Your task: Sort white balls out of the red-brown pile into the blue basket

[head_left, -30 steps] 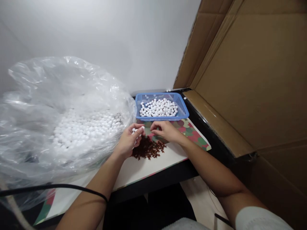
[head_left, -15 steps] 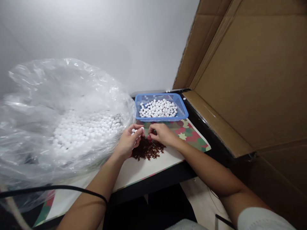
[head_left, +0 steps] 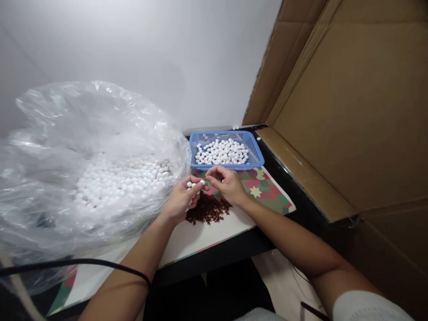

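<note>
Several small white balls (head_left: pixel 190 184) are closed in my left hand (head_left: pixel 180 198). One white ball (head_left: pixel 202 182) sticks out between its thumb and index fingertips. Beside that ball, my right hand (head_left: pixel 230 187) pinches a tiny dark piece that looks like the bits below; its exact shape is too small to make out. Beneath both hands lies a pile of small reddish-brown branching pieces (head_left: pixel 209 209) on a sheet of paper (head_left: pixel 180 245). My left hand's fingers partly hide the balls in its palm.
Behind my hands stands a blue basket (head_left: pixel 227 167) holding many white balls. On the left a clear plastic bag (head_left: pixel 100 107) gapes, full of loose white balls. Cardboard (head_left: pixel 361 98) walls the right side. A black cable (head_left: pixel 83 262) crosses over my left forearm.
My right hand has risen from the brown pile to the ball at my left fingertips, now with a tiny dark piece in its pinch. The left hand stays nearly in place.
</note>
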A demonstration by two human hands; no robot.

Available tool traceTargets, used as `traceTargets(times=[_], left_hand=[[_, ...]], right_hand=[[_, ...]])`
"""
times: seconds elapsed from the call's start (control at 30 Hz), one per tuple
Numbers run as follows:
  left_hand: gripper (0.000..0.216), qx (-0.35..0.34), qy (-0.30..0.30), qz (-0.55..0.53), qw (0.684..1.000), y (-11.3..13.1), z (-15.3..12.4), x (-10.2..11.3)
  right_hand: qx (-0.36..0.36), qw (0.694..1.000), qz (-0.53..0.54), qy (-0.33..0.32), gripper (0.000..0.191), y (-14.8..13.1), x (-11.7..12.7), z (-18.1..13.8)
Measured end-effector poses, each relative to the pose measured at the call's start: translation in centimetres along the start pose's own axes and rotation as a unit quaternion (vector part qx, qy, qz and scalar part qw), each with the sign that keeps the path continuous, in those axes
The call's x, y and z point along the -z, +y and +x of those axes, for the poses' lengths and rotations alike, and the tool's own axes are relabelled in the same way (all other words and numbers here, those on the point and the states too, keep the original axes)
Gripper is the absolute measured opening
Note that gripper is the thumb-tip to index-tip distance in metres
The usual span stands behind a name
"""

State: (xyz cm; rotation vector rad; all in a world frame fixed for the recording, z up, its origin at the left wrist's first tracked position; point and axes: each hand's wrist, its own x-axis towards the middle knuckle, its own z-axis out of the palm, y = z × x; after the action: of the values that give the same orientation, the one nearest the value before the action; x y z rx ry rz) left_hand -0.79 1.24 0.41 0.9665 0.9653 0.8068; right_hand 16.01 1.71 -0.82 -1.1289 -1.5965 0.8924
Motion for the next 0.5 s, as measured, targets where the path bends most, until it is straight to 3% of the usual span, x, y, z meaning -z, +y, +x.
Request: traceTargets(times=[0.5], left_hand=[[0.031,-0.008,0.016,0.014,1.0,0.16,-0.09,-0.28]], right_hand=[[0.033,0.999,-0.042,-0.008,0.01,-0.17,0.0,-0.1]])
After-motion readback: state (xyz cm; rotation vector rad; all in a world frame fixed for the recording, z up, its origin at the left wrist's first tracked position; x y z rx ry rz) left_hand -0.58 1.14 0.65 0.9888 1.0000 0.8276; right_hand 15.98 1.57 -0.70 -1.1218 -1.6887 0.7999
